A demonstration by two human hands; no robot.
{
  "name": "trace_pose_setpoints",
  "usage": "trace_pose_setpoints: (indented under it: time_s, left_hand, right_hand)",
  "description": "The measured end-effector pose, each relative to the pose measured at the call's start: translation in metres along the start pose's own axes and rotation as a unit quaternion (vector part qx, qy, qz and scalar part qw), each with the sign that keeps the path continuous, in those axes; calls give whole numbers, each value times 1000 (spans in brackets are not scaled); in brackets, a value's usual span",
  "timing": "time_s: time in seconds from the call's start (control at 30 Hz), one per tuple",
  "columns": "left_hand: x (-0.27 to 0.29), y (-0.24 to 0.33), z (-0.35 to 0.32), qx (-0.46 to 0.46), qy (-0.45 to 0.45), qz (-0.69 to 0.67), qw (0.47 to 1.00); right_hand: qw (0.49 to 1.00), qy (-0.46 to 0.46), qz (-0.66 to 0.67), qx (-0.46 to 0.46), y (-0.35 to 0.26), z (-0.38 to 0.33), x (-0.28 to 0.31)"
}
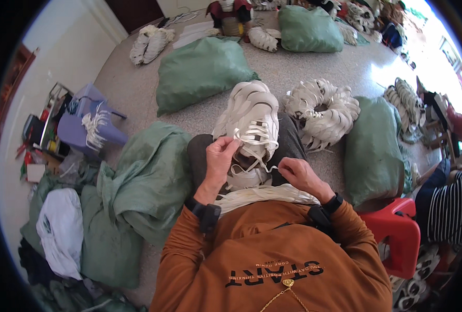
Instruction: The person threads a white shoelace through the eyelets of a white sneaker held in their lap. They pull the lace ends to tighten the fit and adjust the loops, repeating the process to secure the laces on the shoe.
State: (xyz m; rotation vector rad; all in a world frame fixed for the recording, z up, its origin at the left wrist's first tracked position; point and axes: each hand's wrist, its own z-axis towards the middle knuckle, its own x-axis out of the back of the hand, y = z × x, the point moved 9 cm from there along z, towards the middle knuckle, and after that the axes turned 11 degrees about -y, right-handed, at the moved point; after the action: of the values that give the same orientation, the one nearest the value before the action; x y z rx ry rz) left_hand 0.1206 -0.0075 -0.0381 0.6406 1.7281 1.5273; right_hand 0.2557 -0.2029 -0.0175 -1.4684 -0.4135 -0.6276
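Observation:
A white sneaker (270,110) rests on my lap with its toe pointing away, in front of more pale shoe uppers (239,99). White shoelace (259,137) crosses its eyelets, and the two ends run loose toward me. At the left side of the lacing, my left hand (221,157) is closed in a pinch on the lace. My right hand (299,176) is closed to the right of the shoe opening, with the other lace end running into its fingers. A bundle of white laces (270,197) lies across my lap near the waist.
A ring of white shoe uppers (322,112) sits on the floor at right. Green sacks (202,73) (374,151) stand ahead and at right; a green cloth heap (142,177) lies left. Laces hang on a purple stool (85,132). A red stool (397,229) and people are nearby.

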Motion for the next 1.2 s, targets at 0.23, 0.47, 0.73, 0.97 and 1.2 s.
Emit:
trace_pose_setpoints:
  time_s: [0.23,0.47,0.73,0.97,1.2]
  left_hand:
    - [-32,83,-9,22,-177,7,984]
    - [-39,93,-8,-76,-170,165,968]
    - [-35,106,-18,-261,30,268,927]
    - [-32,42,-15,-163,17,283,945]
    - [-23,33,-13,-152,63,292,942]
  right_hand:
    - [1000,3,-9,16,8,8,-5]
    - [975,-14,220,18,-6,-4,18]
    - [873,-209,441,-2,-57,11,-8]
    - [988,-121,-69,-69,28,-35,13]
    - [968,4,224,-115,42,-26,26]
